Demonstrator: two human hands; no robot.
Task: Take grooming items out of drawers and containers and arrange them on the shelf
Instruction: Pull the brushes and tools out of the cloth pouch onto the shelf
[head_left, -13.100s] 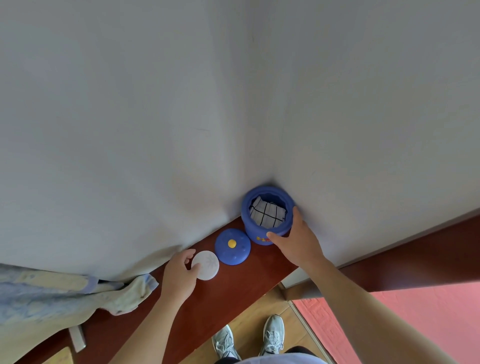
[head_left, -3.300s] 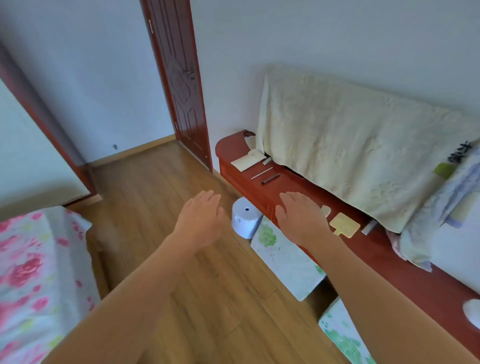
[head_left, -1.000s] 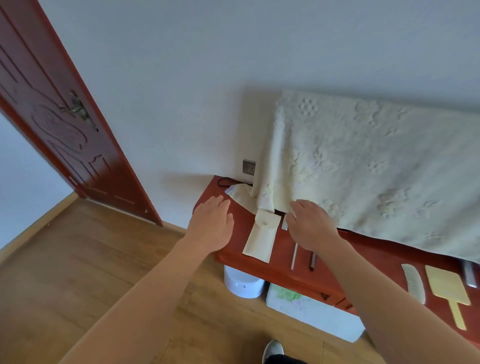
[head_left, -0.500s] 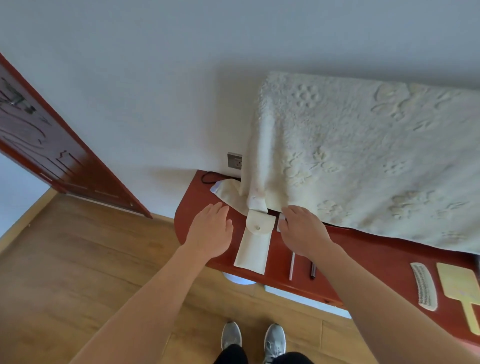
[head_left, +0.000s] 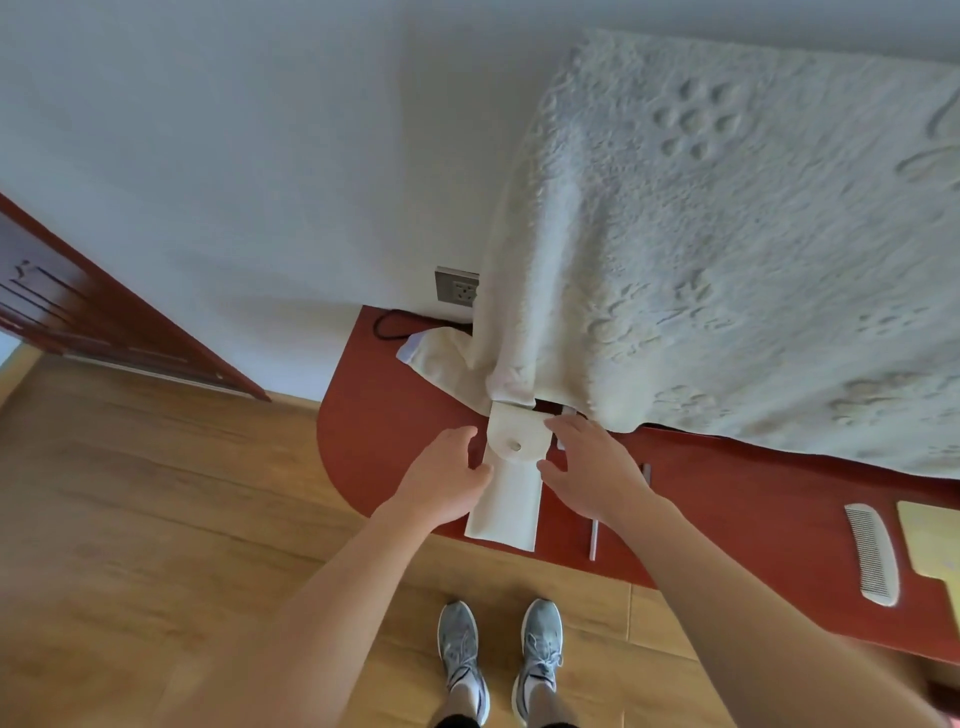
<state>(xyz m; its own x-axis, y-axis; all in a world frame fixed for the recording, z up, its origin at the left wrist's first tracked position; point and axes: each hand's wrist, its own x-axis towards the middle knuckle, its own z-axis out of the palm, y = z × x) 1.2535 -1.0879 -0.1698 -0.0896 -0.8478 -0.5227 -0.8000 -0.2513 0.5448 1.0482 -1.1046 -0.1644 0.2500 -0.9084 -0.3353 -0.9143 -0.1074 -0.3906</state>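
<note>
A cream pouch (head_left: 506, 499) with a snap flap lies on the red-brown shelf (head_left: 384, 415), near its rounded left end. My left hand (head_left: 447, 480) is at the pouch's left edge and my right hand (head_left: 592, 467) at its right edge, fingers spread, thumbs close to the flap. Neither hand grips it. A thin silver tool (head_left: 592, 540) and a dark one (head_left: 646, 470) lie just right of the pouch, partly under my right hand. A white comb (head_left: 872, 553) and a yellow paddle brush (head_left: 930, 540) lie farther right.
A thick cream towel (head_left: 727, 249) hangs over something on the shelf, its corner touching the pouch's top. A wall socket (head_left: 457, 292) with a black cable sits behind. A dark red door (head_left: 78, 322) stands at the left. Wooden floor and my shoes (head_left: 498, 660) lie below.
I have stepped closer and now look straight down. Both hands have come in from above the shelf to either side of the pouch, thumbs almost touching it.
</note>
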